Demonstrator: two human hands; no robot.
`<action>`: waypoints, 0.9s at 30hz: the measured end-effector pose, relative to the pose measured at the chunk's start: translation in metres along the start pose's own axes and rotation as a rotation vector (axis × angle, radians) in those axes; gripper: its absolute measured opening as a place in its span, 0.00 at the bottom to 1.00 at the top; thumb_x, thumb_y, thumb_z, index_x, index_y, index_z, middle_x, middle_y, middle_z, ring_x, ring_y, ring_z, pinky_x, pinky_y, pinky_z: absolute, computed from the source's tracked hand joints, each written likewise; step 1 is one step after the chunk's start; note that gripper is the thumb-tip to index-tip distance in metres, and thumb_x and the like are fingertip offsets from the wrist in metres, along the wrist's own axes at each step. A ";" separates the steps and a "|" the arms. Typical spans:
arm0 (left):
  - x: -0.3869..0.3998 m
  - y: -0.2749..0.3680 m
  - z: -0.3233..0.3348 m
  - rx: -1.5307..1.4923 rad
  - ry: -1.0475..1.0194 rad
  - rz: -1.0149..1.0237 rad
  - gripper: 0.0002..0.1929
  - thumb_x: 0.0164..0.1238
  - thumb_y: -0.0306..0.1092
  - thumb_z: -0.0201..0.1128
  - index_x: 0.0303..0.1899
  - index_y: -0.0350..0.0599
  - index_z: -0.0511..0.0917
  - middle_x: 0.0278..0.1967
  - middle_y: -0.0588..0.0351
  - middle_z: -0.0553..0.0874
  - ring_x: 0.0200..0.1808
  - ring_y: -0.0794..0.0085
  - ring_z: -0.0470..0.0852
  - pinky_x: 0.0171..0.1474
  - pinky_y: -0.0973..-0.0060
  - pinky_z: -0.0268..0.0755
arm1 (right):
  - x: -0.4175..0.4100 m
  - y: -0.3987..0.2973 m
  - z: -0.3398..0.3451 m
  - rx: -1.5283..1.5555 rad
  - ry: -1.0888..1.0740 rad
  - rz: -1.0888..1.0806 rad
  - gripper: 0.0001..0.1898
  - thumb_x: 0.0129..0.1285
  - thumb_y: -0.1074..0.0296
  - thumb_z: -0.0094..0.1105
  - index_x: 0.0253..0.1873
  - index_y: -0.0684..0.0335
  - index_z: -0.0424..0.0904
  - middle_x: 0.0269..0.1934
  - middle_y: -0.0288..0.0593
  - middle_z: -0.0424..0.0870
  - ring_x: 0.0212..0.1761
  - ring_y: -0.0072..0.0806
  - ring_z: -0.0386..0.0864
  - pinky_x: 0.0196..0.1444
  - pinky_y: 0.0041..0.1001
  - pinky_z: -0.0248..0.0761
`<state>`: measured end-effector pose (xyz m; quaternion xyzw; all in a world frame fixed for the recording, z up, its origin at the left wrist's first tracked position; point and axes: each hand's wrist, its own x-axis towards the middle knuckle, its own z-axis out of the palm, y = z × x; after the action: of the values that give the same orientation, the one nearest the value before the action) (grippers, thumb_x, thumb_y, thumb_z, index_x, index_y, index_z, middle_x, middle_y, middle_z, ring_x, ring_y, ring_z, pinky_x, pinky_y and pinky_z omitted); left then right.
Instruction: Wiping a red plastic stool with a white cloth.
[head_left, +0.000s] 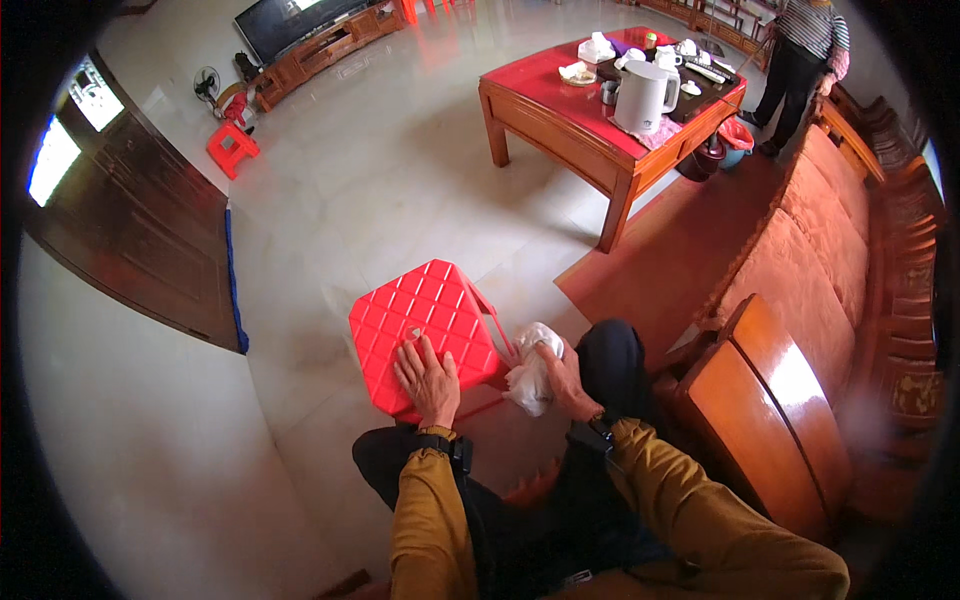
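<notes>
Before me stands a red plastic stool (420, 300) with a diamond-patterned top. My left hand (431, 379) lies palm down on the near part of its seat, fingers slightly apart, holding nothing. A small pale spot (417, 332) shows at the fingertips; whether it is a hole or a loose scrap I cannot tell. Beside the stool's right edge, my right hand (568, 381) grips a crumpled white plastic bag (531, 379). What the bag contains, if anything, is hidden. My right hand is close to my right knee (611, 356).
To the right are a wooden armrest (761, 420) and a cushioned wooden sofa (799, 277). A red-topped table (540, 79) bears a white electric kettle (641, 97). A person (799, 67) stands beyond. At left are a dark door (142, 225) and another red stool (231, 148).
</notes>
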<state>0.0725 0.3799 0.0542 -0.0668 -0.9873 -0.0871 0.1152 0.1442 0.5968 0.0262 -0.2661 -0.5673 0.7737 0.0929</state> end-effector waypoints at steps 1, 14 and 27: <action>-0.001 0.000 -0.001 0.003 0.001 0.005 0.31 0.72 0.51 0.50 0.70 0.44 0.62 0.72 0.39 0.59 0.74 0.47 0.53 0.75 0.50 0.41 | -0.004 -0.009 0.003 -0.039 -0.010 0.010 0.25 0.63 0.57 0.60 0.60 0.68 0.74 0.47 0.48 0.82 0.49 0.33 0.79 0.54 0.32 0.71; -0.001 -0.004 -0.011 0.000 -0.032 0.040 0.31 0.74 0.50 0.47 0.71 0.41 0.60 0.72 0.36 0.57 0.74 0.45 0.52 0.75 0.50 0.38 | -0.029 -0.017 0.031 -0.449 -0.222 -0.231 0.28 0.62 0.54 0.63 0.62 0.65 0.71 0.51 0.55 0.78 0.54 0.43 0.78 0.56 0.37 0.70; -0.007 -0.011 -0.020 0.037 -0.053 0.028 0.29 0.73 0.47 0.51 0.70 0.43 0.61 0.69 0.35 0.62 0.72 0.41 0.57 0.73 0.47 0.46 | -0.023 0.016 0.042 -0.181 -0.336 -0.213 0.23 0.67 0.68 0.59 0.65 0.62 0.69 0.58 0.40 0.75 0.63 0.28 0.69 0.68 0.35 0.60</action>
<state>0.0820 0.3644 0.0701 -0.0809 -0.9903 -0.0653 0.0917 0.1445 0.5463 0.0278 -0.0791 -0.6668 0.7391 0.0537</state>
